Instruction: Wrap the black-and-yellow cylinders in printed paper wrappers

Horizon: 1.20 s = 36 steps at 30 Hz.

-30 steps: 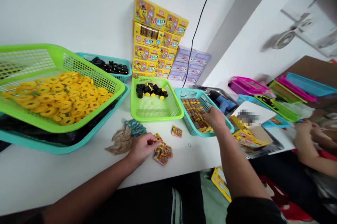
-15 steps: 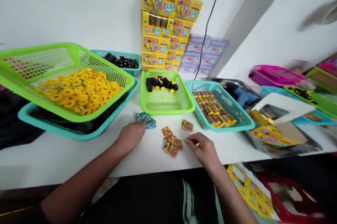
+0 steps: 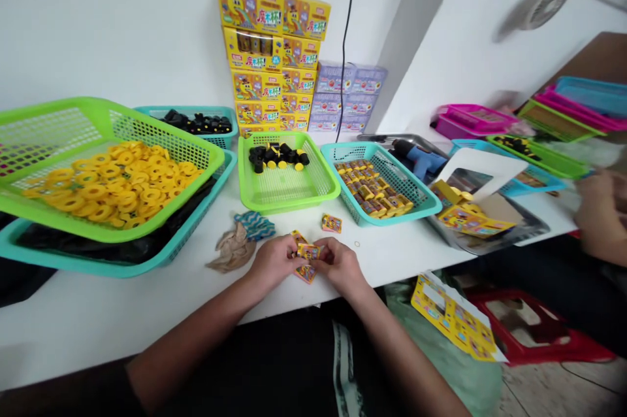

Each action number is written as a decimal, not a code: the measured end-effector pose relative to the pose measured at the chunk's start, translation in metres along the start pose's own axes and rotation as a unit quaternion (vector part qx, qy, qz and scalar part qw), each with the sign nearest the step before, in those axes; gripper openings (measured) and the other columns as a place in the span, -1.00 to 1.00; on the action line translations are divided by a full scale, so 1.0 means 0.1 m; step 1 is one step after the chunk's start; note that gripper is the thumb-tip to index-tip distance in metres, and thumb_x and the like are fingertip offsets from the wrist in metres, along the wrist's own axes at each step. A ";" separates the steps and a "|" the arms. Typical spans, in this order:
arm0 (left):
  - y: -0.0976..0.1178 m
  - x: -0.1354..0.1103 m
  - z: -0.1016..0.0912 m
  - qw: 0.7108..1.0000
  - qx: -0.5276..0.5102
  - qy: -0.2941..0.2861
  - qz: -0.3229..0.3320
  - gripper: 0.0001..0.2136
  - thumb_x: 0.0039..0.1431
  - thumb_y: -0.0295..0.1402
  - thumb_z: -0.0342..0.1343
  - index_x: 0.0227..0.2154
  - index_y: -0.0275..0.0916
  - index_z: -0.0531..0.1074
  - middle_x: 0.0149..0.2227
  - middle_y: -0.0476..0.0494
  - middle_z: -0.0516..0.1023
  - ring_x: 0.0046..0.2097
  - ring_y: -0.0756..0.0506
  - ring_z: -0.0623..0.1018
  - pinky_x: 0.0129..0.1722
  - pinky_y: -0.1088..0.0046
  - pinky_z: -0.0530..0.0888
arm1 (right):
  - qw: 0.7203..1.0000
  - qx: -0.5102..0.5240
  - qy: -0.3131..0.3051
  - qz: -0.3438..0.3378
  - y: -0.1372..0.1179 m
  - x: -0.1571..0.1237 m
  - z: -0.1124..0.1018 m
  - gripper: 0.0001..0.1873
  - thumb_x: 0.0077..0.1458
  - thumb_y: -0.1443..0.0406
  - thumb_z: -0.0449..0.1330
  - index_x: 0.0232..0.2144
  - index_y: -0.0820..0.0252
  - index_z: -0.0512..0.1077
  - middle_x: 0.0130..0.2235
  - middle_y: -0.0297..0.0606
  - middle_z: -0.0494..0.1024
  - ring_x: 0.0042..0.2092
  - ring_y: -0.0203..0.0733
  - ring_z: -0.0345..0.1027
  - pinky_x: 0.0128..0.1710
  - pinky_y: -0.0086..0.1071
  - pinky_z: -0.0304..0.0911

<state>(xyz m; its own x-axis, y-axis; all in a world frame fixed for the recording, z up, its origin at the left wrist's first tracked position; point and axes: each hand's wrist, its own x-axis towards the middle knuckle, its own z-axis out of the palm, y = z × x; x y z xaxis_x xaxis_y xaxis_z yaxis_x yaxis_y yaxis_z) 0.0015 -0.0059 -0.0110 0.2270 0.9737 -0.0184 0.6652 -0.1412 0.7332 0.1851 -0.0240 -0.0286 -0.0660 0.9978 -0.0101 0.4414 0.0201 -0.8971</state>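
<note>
Yellow is the small printed card [image 3: 308,251] that you have between your two hands, low over the white table [image 3: 385,252]. Your left hand [image 3: 275,260] pinches it at its left side with thumb and fingers; your right hand [image 3: 343,263] pinches the right side in the same manner. Whether it is one card or several lying together, I cannot say surely, because it is small and partly covered by your fingers. Just below it, the pile of printed cards [image 3: 306,274] lies on the table, and one separate card [image 3: 332,223] lies near, farther from you. To the left of your left hand is a beige cloth [image 3: 232,249], which touches a blue patterned cloth [image 3: 255,225]. Beyond them stands the green basket [image 3: 277,201] with black and yellow cylinders [image 3: 279,157] (they gather at its far end). At its right is the teal basket [image 3: 428,209], in which yellow printed cylinders [image 3: 375,188] lie in rows. On your far left, yellow rings [image 3: 122,182] fill part of a tilted green basket [image 3: 81,105]. Against the wall, yellow boxes [image 3: 269,54] are stacked beside purple boxes [image 3: 355,95].
</note>
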 end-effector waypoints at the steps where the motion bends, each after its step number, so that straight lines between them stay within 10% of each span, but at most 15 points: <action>1: -0.02 0.02 0.02 0.999 -0.032 0.010 -0.001 -0.83 -0.09 -0.32 0.30 -0.52 -0.23 0.40 -0.55 0.05 0.43 -0.47 -0.02 0.41 -0.47 0.50 0.22 | 1.000 0.015 0.008 -0.002 0.02 0.00 0.02 -0.67 -0.13 0.33 0.28 -0.21 0.13 0.44 -0.49 -0.46 0.42 -0.46 -0.29 0.30 -0.43 -0.43 0.22; 14: -0.02 0.01 -0.14 0.960 -0.246 -0.101 -0.092 -0.75 -0.01 -0.22 0.17 -0.66 -0.23 0.34 -0.76 0.09 0.31 -0.68 0.05 0.31 -0.60 0.52 0.19 | 0.997 0.003 0.006 -0.080 -0.06 0.02 0.01 -0.73 -0.02 0.25 0.27 -0.20 0.13 0.50 -0.26 -0.28 0.57 -0.23 -0.15 0.43 -0.20 -0.31 0.35; 24: -0.09 0.02 -0.29 0.957 -0.259 -0.038 -0.130 -0.72 0.05 -0.14 0.15 -0.59 -0.25 0.39 -0.75 0.09 0.33 -0.73 0.09 0.22 -0.68 0.55 0.08 | 0.977 -0.135 0.055 -0.156 -0.24 0.03 -0.05 -0.74 0.16 0.19 0.14 -0.19 0.15 0.54 -0.23 -0.12 0.53 -0.11 -0.03 0.40 -0.16 -0.25 0.34; 30: 0.02 0.09 -0.25 0.932 -0.355 -0.069 -0.031 -0.71 0.02 -0.11 0.14 -0.55 -0.26 0.37 -0.62 0.04 0.38 -0.63 0.04 0.36 -0.68 0.54 0.17 | 0.994 0.015 0.015 -0.108 -0.37 0.16 -0.01 -0.76 0.11 0.12 0.19 -0.45 0.15 0.41 -0.51 -0.35 0.42 -0.45 -0.24 0.30 -0.43 -0.38 0.26; 36: -0.04 0.13 -0.33 0.906 -0.421 -0.009 -0.032 -0.69 0.05 -0.10 0.14 -0.48 -0.29 0.50 -0.58 -0.03 0.42 -0.52 0.01 0.39 -0.61 0.53 0.19 | 0.986 -0.083 -0.040 -0.139 -0.75 0.67 -0.19 -0.66 0.07 0.03 0.19 -0.51 0.16 0.40 -0.55 -0.35 0.41 -0.49 -0.25 0.27 -0.49 -0.41 0.19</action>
<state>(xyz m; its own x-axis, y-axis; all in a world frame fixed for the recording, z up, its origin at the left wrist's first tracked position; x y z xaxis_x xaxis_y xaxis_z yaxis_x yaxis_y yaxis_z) -0.0216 0.0133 0.0082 0.2240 0.9710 -0.0842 -0.0998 0.1088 0.9890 0.1640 0.0428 0.0466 -0.2722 0.9444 0.1844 0.5361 0.3079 -0.7860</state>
